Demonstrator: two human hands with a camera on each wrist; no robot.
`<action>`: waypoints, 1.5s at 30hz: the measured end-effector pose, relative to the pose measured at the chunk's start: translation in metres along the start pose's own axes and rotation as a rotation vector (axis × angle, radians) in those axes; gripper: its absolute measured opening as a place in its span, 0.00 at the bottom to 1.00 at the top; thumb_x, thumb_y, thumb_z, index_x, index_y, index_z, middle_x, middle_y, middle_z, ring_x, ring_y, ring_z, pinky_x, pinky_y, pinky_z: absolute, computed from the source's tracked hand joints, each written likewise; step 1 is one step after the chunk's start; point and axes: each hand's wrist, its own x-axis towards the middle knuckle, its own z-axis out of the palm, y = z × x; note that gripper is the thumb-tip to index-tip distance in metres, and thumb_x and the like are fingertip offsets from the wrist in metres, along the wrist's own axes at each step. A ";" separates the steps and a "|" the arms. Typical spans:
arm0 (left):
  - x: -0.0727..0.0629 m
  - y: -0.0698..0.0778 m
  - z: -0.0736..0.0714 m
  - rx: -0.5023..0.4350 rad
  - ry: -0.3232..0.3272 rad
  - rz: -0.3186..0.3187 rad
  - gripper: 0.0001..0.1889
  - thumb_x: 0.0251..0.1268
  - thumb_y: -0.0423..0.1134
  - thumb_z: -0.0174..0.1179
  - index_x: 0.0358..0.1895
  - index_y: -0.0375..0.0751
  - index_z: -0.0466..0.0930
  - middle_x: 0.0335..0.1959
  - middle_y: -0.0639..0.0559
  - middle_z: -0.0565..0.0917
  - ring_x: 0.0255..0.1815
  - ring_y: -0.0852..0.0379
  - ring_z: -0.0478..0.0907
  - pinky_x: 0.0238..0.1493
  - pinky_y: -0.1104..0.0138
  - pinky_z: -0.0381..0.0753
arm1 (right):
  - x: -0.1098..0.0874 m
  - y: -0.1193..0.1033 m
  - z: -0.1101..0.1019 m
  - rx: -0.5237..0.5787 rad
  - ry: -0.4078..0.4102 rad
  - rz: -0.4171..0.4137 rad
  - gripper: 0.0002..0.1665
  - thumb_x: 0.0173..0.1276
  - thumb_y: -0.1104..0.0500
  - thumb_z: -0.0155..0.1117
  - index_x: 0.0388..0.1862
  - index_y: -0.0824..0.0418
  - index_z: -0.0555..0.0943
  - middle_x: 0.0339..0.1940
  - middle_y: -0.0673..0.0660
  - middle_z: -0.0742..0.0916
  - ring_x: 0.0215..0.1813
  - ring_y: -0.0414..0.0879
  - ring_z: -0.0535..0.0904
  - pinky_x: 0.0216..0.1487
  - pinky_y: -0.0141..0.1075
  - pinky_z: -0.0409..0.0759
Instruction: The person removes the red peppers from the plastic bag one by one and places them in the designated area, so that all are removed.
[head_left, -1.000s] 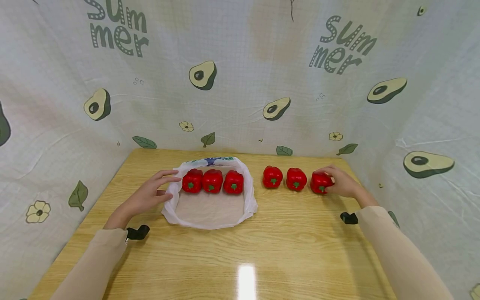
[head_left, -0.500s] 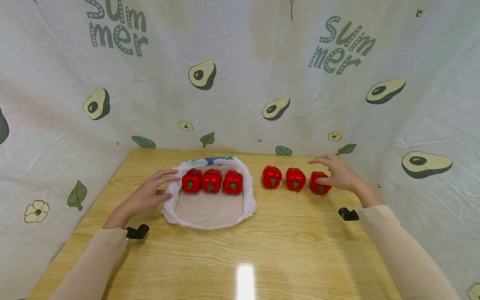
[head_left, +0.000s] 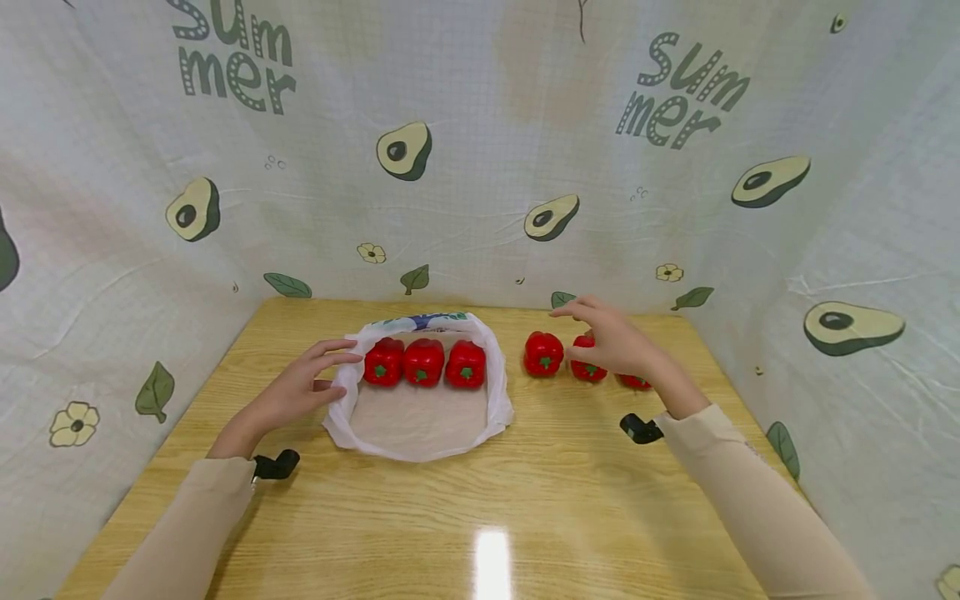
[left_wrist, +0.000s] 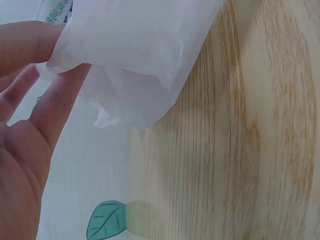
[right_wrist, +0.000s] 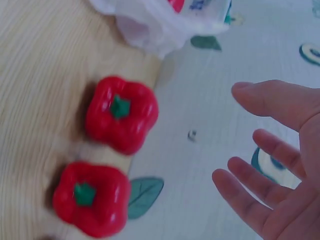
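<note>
1. While the left hand (head_left: 300, 392) pinched the left rim of the white plastic bag (head_left: 420, 425), w/ thumb and fingers on the film, the bag sat open toward the far edge of the surface (head_left: 480, 517), left of centre.
2. Three red peppers (head_left: 424, 362) were already inside, in a row along the bag's far side, touching or nearly so. Front part of the bag was bare.
3. Three more peppers were outside, in a row near the far edge, right of the bag: the nearest one (head_left: 543, 352) just beside the bag's right rim, the middle one (head_left: 586, 367) partly behind the right hand (head_left: 615, 346), the outermost (head_left: 636, 382) mostly hidden under the wrist.
4. Right-hand grip: wide, fingers spread and relaxed, holding nothing; it hovered over the middle pepper, fingertips reaching toward the nearest one. Wrist view showed the empty palm apart from both peppers (right_wrist: 121, 113).
5. Judged approx. half done: 3 in, 3 left on the surface. None of the outside peppers was gripped or lifted yet.
</note>
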 end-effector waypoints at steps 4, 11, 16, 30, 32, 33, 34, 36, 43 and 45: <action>0.001 0.000 0.001 0.020 0.005 0.005 0.30 0.68 0.24 0.69 0.72 0.41 0.77 0.81 0.41 0.63 0.77 0.35 0.66 0.60 0.47 0.85 | 0.013 -0.017 0.015 0.031 -0.008 -0.049 0.36 0.67 0.62 0.79 0.72 0.56 0.78 0.67 0.60 0.80 0.64 0.59 0.78 0.58 0.52 0.88; 0.002 -0.001 0.001 0.025 0.003 -0.008 0.31 0.67 0.24 0.70 0.73 0.42 0.77 0.81 0.42 0.63 0.78 0.35 0.65 0.61 0.48 0.85 | 0.036 -0.047 0.042 0.091 -0.063 -0.102 0.34 0.68 0.61 0.77 0.73 0.57 0.78 0.71 0.57 0.78 0.66 0.56 0.78 0.63 0.53 0.86; 0.002 -0.003 0.001 0.020 -0.005 -0.024 0.31 0.68 0.25 0.69 0.73 0.44 0.77 0.82 0.44 0.62 0.79 0.36 0.64 0.61 0.49 0.85 | 0.053 -0.064 0.059 0.123 -0.091 -0.134 0.34 0.68 0.62 0.77 0.72 0.56 0.79 0.71 0.57 0.78 0.64 0.57 0.80 0.54 0.46 0.90; 0.001 -0.003 0.000 0.001 0.006 0.015 0.30 0.67 0.23 0.69 0.72 0.41 0.77 0.81 0.42 0.63 0.77 0.35 0.65 0.60 0.49 0.85 | 0.086 -0.073 0.102 0.034 -0.167 -0.121 0.35 0.68 0.63 0.76 0.74 0.58 0.79 0.69 0.60 0.80 0.66 0.55 0.79 0.66 0.46 0.85; 0.001 -0.003 0.000 0.004 0.009 0.028 0.30 0.67 0.23 0.69 0.72 0.41 0.78 0.81 0.41 0.63 0.77 0.34 0.65 0.59 0.48 0.86 | 0.088 -0.073 0.106 0.023 -0.174 -0.101 0.35 0.68 0.63 0.76 0.74 0.58 0.79 0.70 0.60 0.79 0.66 0.55 0.79 0.66 0.47 0.85; 0.001 -0.002 0.000 0.006 0.008 0.028 0.30 0.67 0.23 0.69 0.72 0.41 0.78 0.81 0.42 0.63 0.77 0.34 0.65 0.60 0.49 0.86 | 0.090 -0.072 0.107 0.023 -0.176 -0.096 0.34 0.68 0.63 0.76 0.73 0.58 0.79 0.71 0.61 0.79 0.67 0.56 0.79 0.66 0.48 0.85; 0.001 -0.002 0.000 0.009 0.009 0.031 0.30 0.67 0.24 0.70 0.72 0.41 0.78 0.81 0.42 0.64 0.77 0.34 0.65 0.59 0.48 0.86 | 0.091 -0.072 0.109 0.016 -0.176 -0.093 0.34 0.68 0.63 0.76 0.73 0.58 0.79 0.72 0.61 0.78 0.68 0.57 0.79 0.66 0.49 0.85; 0.001 -0.002 0.000 0.014 0.007 0.032 0.30 0.67 0.24 0.70 0.72 0.41 0.78 0.80 0.41 0.64 0.77 0.33 0.65 0.59 0.48 0.86 | 0.092 -0.072 0.112 0.021 -0.177 -0.082 0.34 0.68 0.65 0.76 0.72 0.58 0.80 0.75 0.62 0.77 0.69 0.58 0.78 0.67 0.51 0.84; 0.002 -0.001 0.001 0.004 -0.005 -0.002 0.31 0.67 0.23 0.70 0.72 0.43 0.78 0.81 0.43 0.63 0.77 0.35 0.66 0.60 0.50 0.86 | 0.092 -0.072 0.121 0.023 -0.169 -0.054 0.35 0.66 0.67 0.77 0.72 0.58 0.80 0.74 0.62 0.77 0.72 0.58 0.75 0.68 0.52 0.83; 0.002 -0.001 0.001 0.004 -0.007 -0.002 0.31 0.67 0.23 0.70 0.72 0.43 0.77 0.81 0.43 0.63 0.77 0.35 0.66 0.60 0.50 0.86 | 0.092 -0.072 0.123 0.030 -0.171 -0.061 0.35 0.65 0.68 0.77 0.72 0.60 0.80 0.74 0.63 0.77 0.73 0.59 0.73 0.69 0.52 0.82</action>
